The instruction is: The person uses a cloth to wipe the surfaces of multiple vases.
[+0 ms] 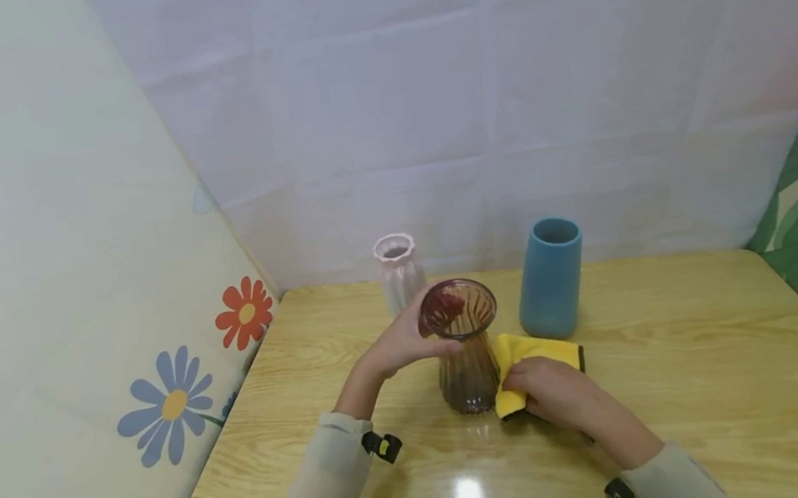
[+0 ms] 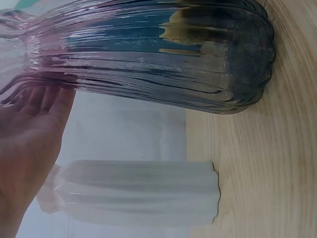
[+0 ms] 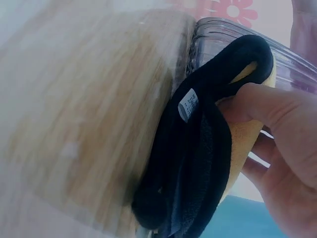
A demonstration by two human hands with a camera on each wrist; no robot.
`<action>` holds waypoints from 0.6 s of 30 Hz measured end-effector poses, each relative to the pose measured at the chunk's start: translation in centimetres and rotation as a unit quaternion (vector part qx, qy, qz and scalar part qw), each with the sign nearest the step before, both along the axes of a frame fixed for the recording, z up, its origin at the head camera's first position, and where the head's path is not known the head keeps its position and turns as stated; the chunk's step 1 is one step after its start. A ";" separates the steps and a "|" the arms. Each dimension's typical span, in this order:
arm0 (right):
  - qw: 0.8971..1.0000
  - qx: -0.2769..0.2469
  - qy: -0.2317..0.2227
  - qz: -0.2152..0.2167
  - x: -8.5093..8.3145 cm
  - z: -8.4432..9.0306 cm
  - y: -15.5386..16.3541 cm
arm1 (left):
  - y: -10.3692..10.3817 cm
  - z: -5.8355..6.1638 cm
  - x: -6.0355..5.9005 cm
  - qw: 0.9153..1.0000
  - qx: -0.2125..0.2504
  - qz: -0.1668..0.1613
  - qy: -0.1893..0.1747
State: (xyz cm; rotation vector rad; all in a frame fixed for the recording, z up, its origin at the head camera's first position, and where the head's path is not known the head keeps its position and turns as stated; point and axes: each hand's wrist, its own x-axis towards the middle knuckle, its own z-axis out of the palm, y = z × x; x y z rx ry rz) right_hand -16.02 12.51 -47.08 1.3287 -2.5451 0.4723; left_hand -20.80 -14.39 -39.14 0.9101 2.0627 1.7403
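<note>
A ribbed, brown-tinted glass vase (image 1: 466,349) stands upright on the wooden table (image 1: 689,379). My left hand (image 1: 405,339) grips its neck just under the flared rim. In the left wrist view the vase (image 2: 148,54) fills the top, my palm (image 2: 29,144) against its neck. My right hand (image 1: 556,392) holds a folded yellow cloth (image 1: 527,358) with a black backing against the vase's right side, low down. Up close, the cloth (image 3: 198,144) presses on the glass (image 3: 223,34), my fingers (image 3: 277,139) curled round it.
A pale pink fluted vase (image 1: 399,272) stands behind the glass one, and shows as a white ribbed vase (image 2: 133,191) in the left wrist view. A blue cylinder vase (image 1: 551,276) stands back right. Padded walls close the left and rear sides.
</note>
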 end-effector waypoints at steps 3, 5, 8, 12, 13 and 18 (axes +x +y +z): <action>1.000 -0.009 -0.021 -0.003 0.0 0.2 0.5 | 0.1 -0.1 0.2 1.000 0.006 0.007 -0.008; 0.999 -0.027 -0.026 -0.004 0.0 0.4 0.9 | 0.1 -0.2 0.3 1.000 0.011 0.016 -0.009; 0.997 -0.082 -0.012 -0.008 0.0 1.1 1.7 | 0.2 -0.4 0.7 0.999 0.007 0.043 0.003; 0.986 -0.168 0.011 -0.016 0.2 2.4 2.7 | 0.6 -0.6 1.6 0.992 -0.017 0.113 0.045; 0.982 -0.187 0.010 -0.021 0.2 2.8 2.8 | 0.8 -0.6 1.9 0.989 -0.023 0.133 0.054; 0.964 -0.255 0.046 -0.056 0.2 3.7 2.9 | 1.8 -0.7 3.0 0.973 -0.035 0.217 0.070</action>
